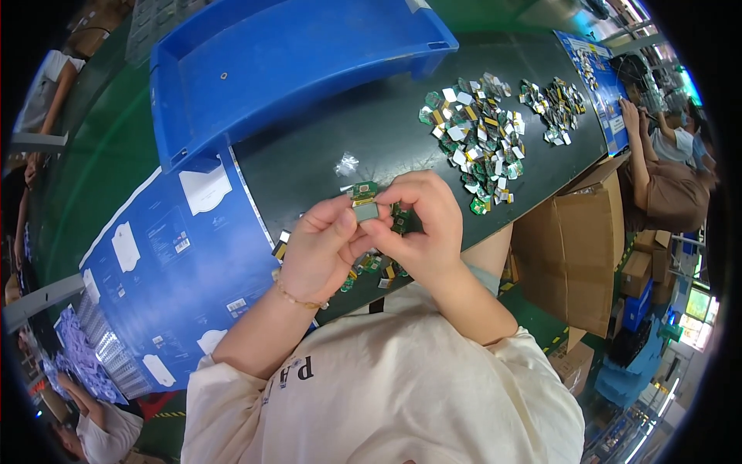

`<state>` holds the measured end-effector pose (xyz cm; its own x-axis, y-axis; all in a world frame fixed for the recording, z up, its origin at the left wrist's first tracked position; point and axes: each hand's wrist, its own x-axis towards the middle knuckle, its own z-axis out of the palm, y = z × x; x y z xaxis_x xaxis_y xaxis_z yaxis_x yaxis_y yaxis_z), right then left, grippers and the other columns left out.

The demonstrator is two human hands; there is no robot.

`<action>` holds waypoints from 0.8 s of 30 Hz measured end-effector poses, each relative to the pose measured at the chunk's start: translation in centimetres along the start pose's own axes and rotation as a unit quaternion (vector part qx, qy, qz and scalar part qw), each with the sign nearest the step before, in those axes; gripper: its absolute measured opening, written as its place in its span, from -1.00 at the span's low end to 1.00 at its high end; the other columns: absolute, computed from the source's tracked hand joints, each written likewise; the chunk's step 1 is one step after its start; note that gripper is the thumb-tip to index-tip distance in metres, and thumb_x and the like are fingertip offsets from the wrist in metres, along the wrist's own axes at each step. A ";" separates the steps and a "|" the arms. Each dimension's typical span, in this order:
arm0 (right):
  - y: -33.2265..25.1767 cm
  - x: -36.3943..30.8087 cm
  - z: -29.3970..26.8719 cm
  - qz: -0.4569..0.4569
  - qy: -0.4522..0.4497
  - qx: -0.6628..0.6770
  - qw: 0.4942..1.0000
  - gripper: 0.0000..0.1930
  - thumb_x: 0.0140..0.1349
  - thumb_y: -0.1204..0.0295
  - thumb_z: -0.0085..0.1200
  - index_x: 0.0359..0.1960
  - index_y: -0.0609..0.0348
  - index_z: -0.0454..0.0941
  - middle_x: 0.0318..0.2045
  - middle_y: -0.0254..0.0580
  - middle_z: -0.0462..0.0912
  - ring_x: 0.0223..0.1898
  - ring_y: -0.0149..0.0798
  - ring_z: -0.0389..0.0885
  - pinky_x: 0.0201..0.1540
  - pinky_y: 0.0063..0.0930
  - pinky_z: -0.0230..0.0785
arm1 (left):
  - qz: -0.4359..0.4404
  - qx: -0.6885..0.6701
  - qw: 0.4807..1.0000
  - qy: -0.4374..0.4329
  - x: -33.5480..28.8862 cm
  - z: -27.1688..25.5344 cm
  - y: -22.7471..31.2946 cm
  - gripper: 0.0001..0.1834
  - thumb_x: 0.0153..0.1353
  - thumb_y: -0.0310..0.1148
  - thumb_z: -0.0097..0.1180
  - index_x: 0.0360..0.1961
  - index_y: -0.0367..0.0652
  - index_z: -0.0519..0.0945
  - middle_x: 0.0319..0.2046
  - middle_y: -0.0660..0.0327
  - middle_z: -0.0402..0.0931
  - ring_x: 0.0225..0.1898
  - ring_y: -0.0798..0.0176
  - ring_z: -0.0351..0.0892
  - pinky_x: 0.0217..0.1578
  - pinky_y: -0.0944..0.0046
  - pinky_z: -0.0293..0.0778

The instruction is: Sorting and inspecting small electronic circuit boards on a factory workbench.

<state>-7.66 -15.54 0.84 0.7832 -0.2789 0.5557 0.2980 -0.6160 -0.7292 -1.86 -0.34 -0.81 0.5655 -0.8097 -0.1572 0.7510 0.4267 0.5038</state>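
Holding grn PCB (365, 203), both hands (318, 236) (427, 220) | dk tbl (328, 143), blue bin (270, 85) | cardbd box (572, 259)

Smooth plastic bin (263, 85) — matt cardboard carton (570, 259)

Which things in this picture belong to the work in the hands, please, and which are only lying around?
Apparently part of the work:
green circuit board, held between left hand and right hand
loose boards near the hands
large board pile
smaller board pile

Apparently just around:
blue bin
cardboard box
blue printed sheet
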 end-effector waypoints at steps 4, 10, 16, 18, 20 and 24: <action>-0.2 0.1 -0.2 0.010 -0.007 -0.004 1.000 -0.67 -0.17 0.49 0.38 -0.35 0.12 0.50 -0.54 -0.35 0.52 -0.40 -0.31 0.47 -0.38 -0.48 0.31 | -0.011 -0.011 1.000 -0.014 0.1 -0.1 0.1 -0.67 0.34 -0.31 0.04 0.03 -0.29 0.50 -0.09 0.12 0.56 -0.05 0.26 0.58 0.00 0.32 0.55; 0.3 0.1 -0.2 -0.028 -0.004 -0.001 1.000 -0.67 -0.18 0.46 0.40 -0.38 0.10 0.49 -0.54 -0.35 0.52 -0.41 -0.30 0.49 -0.39 -0.47 0.31 | 0.007 -0.019 1.000 -0.013 0.0 0.0 -0.2 -0.69 0.32 -0.36 0.06 0.04 -0.24 0.51 -0.09 0.13 0.57 -0.05 0.24 0.59 0.00 0.30 0.56; 0.5 0.6 -1.0 -0.009 -0.024 0.029 0.999 -0.70 -0.12 0.43 0.37 -0.33 0.14 0.55 -0.44 -0.26 0.57 -0.38 -0.24 0.54 -0.35 -0.46 0.36 | 0.029 -0.003 0.999 0.030 0.0 0.5 0.2 -0.66 0.30 -0.41 0.09 0.08 -0.24 0.49 -0.04 0.13 0.56 -0.07 0.26 0.59 -0.01 0.31 0.56; 1.0 0.7 -1.4 -0.025 -0.055 -0.007 0.998 -0.76 -0.09 0.46 0.35 -0.35 0.15 0.58 -0.37 -0.23 0.58 -0.37 -0.24 0.55 -0.33 -0.44 0.39 | 0.031 0.038 0.997 0.051 -0.1 0.3 0.4 -0.64 0.26 -0.46 0.13 0.08 -0.29 0.49 -0.04 0.14 0.57 -0.09 0.30 0.60 -0.04 0.34 0.56; 0.3 1.2 -1.6 -0.002 -0.072 -0.014 0.997 -0.78 -0.08 0.48 0.35 -0.37 0.15 0.59 -0.37 -0.22 0.58 -0.36 -0.24 0.56 -0.33 -0.44 0.39 | 0.033 0.076 0.994 0.074 -0.2 -0.2 0.4 -0.65 0.24 -0.49 0.14 0.06 -0.31 0.51 -0.06 0.13 0.58 -0.10 0.31 0.60 -0.04 0.36 0.56; 0.2 1.4 -1.8 0.034 -0.061 -0.032 0.997 -0.80 -0.09 0.52 0.34 -0.39 0.12 0.60 -0.40 -0.23 0.59 -0.37 -0.23 0.56 -0.34 -0.43 0.38 | 0.061 0.187 0.974 0.110 -0.1 0.1 0.5 -0.69 0.19 -0.60 0.16 -0.01 -0.35 0.56 -0.13 0.12 0.62 -0.15 0.36 0.61 -0.08 0.42 0.54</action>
<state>-7.50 -17.33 2.16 0.8623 -0.2314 0.4504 0.2101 -0.6458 -0.7341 -1.63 -0.08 -0.43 0.7335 -0.6379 -0.2347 0.5202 0.3045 0.7979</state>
